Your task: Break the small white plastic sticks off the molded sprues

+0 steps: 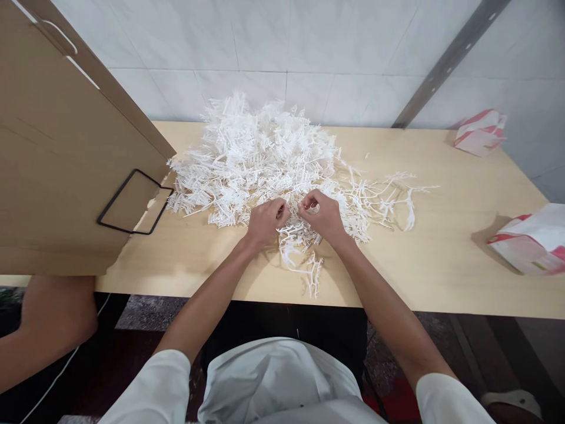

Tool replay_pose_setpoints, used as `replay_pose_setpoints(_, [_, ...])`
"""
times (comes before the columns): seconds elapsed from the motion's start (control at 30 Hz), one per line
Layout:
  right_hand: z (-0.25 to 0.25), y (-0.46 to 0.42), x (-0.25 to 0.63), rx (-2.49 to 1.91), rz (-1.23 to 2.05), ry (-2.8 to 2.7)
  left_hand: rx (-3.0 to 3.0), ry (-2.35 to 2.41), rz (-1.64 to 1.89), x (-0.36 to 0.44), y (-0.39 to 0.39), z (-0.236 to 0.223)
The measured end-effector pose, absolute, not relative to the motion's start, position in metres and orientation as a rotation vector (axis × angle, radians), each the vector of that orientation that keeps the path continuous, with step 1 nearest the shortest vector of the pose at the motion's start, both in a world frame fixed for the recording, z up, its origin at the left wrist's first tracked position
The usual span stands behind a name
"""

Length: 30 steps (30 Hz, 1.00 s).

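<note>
A cardboard box (62,153) stands tipped at the table's (441,265) left end, its flap over the edge, with another person's knee (53,318) below it. Beside it lies the heap of white plastic sprues (260,153), close enough to pull from. Your left hand (266,222) and right hand (323,215) meet at the heap's near edge, fingers curled tight, both pinching one sprue (295,211) between them, seemingly to snap or untangle it; its loose end trails toward you. Two red-and-white bags (532,241) sit well apart on the right.
</note>
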State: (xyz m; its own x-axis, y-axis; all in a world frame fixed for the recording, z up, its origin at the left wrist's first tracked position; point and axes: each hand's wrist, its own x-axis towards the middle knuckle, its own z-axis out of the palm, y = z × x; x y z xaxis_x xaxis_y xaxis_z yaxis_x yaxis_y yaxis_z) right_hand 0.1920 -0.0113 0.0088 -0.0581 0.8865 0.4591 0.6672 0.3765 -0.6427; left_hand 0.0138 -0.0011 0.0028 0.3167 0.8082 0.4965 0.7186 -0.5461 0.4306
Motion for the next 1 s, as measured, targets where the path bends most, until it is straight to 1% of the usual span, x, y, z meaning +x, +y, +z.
replay_pose_setpoints(0.1, [0.007,-0.009,0.19,-1.337,0.502,-1.753,2.415,1.428,0.952,0.016,-0.001,0.002])
replay_pose_setpoints(0.3, [0.006,-0.008,0.186,-1.245,0.555,-1.799,2.381,1.394,0.935,0.015,-0.001,0.0])
replay_pose_setpoints(0.47, [0.008,-0.01,0.183,-1.227,0.644,-1.747,2.548,1.312,0.772,0.014,-0.002,-0.003])
replay_pose_setpoints(0.57, [0.008,-0.012,0.182,-1.202,0.565,-1.777,2.604,1.346,0.726,0.015,-0.002,-0.004])
replay_pose_setpoints(0.73, [0.007,-0.017,0.177,-1.243,0.289,-1.937,2.634,1.446,0.698,0.02,-0.003,-0.001])
replay_pose_setpoints(0.87, [0.007,-0.017,0.178,-1.279,0.133,-1.859,2.525,1.559,0.804,0.017,-0.001,0.001])
replay_pose_setpoints(0.93, [0.007,-0.015,0.184,-1.289,0.133,-1.745,2.403,1.6,0.96,0.012,0.001,0.003])
replay_pose_setpoints(1.0, [0.008,-0.011,0.191,-1.286,0.202,-1.676,2.309,1.584,1.142,0.007,0.003,0.004])
